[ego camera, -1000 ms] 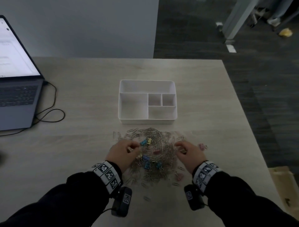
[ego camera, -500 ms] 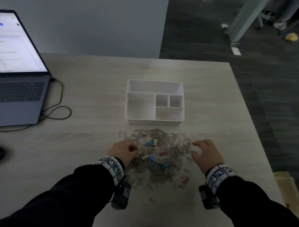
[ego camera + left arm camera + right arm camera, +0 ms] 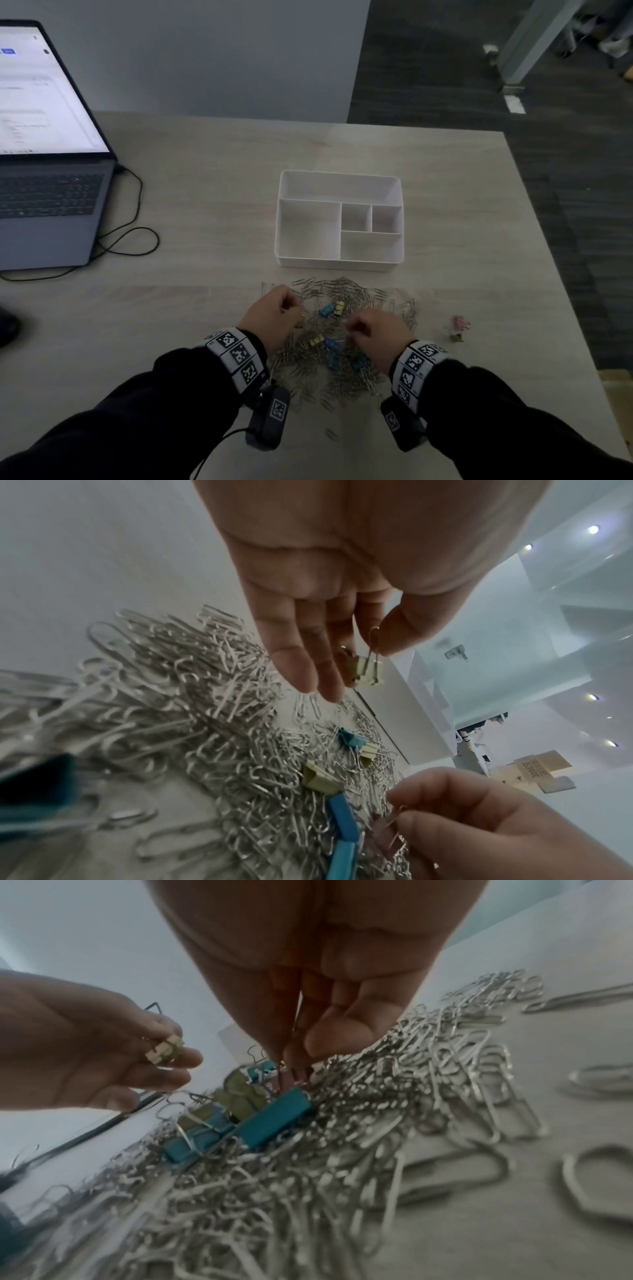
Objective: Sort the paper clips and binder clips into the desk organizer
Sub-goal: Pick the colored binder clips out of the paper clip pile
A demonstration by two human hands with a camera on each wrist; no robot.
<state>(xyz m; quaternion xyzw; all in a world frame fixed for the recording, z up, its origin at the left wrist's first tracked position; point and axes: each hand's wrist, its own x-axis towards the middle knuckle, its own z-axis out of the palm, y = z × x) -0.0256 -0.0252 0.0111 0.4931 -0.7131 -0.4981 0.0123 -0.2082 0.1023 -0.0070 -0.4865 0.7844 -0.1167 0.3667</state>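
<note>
A heap of silver paper clips [image 3: 308,363] mixed with blue and yellow binder clips [image 3: 330,310] lies on the desk in front of the white desk organizer [image 3: 279,219], whose compartments show nothing inside. My left hand [image 3: 291,310] hovers at the heap's left side and pinches a yellow binder clip [image 3: 365,669] by its wire handle between thumb and fingers. Over the heap's middle, my right hand [image 3: 356,330] pinches a small pink binder clip [image 3: 390,829] beside a blue binder clip [image 3: 274,1121]. One more pink binder clip [image 3: 457,323] lies alone to the right.
An open laptop [image 3: 44,192] with a black cable [image 3: 137,219] sits at the desk's left. The desk's right edge [image 3: 555,257] drops to dark floor. A cardboard box [image 3: 616,394] stands by the near right corner.
My right hand moved from the heap's right edge, fingers spread, to its middle and now pinches a pink clip. The left hand stayed at the heap's left, still holding its clip.
</note>
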